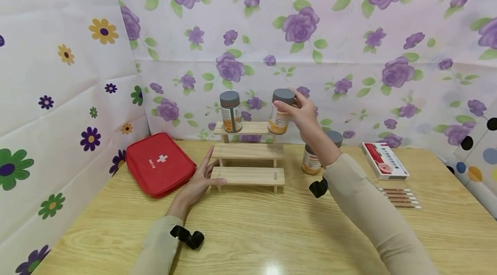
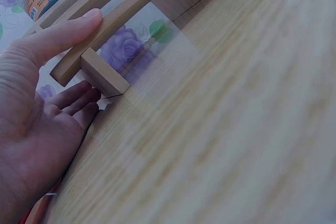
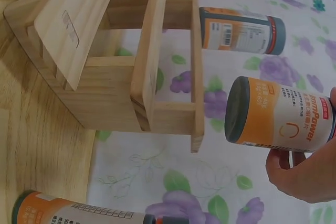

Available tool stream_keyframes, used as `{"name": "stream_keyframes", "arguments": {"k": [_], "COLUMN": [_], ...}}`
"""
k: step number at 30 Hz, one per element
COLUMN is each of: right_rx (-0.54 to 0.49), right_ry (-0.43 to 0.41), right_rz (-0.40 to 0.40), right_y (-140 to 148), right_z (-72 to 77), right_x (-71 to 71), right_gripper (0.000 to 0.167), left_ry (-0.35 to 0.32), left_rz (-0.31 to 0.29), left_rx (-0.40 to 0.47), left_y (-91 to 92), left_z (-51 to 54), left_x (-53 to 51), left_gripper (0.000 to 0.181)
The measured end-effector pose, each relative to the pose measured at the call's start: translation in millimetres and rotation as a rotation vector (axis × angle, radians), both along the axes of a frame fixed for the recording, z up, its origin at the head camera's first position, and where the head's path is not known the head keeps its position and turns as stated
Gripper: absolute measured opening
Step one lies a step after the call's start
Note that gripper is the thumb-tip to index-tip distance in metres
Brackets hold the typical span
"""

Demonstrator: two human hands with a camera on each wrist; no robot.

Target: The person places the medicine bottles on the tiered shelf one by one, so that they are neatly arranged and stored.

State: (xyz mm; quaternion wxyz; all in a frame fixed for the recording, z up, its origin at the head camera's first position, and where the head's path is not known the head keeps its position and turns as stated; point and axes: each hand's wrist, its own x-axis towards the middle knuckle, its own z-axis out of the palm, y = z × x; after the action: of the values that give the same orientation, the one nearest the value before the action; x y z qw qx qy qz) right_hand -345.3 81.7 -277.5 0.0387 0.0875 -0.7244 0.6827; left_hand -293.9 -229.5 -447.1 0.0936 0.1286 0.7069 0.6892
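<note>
A three-step wooden rack (image 1: 248,151) stands on the table, with one grey-lidded bottle (image 1: 231,113) upright on the left of its top step. My right hand (image 1: 304,115) grips a second bottle (image 1: 280,113) at its upper part, over the right end of that step; in the right wrist view a gap separates this bottle (image 3: 281,114) from the top board (image 3: 197,72). My left hand (image 1: 197,183) is at the rack's left end, thumb on the lowest step (image 2: 121,17) and fingers beside and below it. A third bottle (image 1: 311,160) stands right of the rack, partly behind my right forearm.
A red first-aid pouch (image 1: 159,163) lies left of the rack. At the right are a white and red box (image 1: 384,161) and a pack of cotton swabs (image 1: 401,198). A flowered cloth (image 1: 248,29) hangs behind the table.
</note>
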Motion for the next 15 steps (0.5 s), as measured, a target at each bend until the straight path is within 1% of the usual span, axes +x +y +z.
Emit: {"name": "stream_keyframes", "arguments": {"k": [4, 8, 11, 15], "right_rx": [-0.002, -0.004, -0.001, -0.002], "right_ry": [0.002, -0.004, -0.020, -0.032], "right_rz": [0.014, -0.009, -0.020, -0.008], "right_y": [-7, -14, -19, -25], "right_z": [-1.4, -2.2, -3.0, -5.1], "right_x": [-5.9, -10.6, -13.9, -16.9], "right_gripper": [0.071, 0.069, 0.070, 0.073], "left_ry": [0.006, 0.006, 0.004, 0.003], "left_rz": [0.006, -0.003, -0.008, -0.009], "left_rx": [-0.004, 0.001, 0.004, 0.000], "left_y": [0.2, 1.0, 1.2, 1.2], "left_z": [0.1, 0.7, 1.2, 1.4], "left_x": [0.2, 0.4, 0.8, 1.0], "left_gripper": [0.110, 0.110, 0.110, 0.110]}}
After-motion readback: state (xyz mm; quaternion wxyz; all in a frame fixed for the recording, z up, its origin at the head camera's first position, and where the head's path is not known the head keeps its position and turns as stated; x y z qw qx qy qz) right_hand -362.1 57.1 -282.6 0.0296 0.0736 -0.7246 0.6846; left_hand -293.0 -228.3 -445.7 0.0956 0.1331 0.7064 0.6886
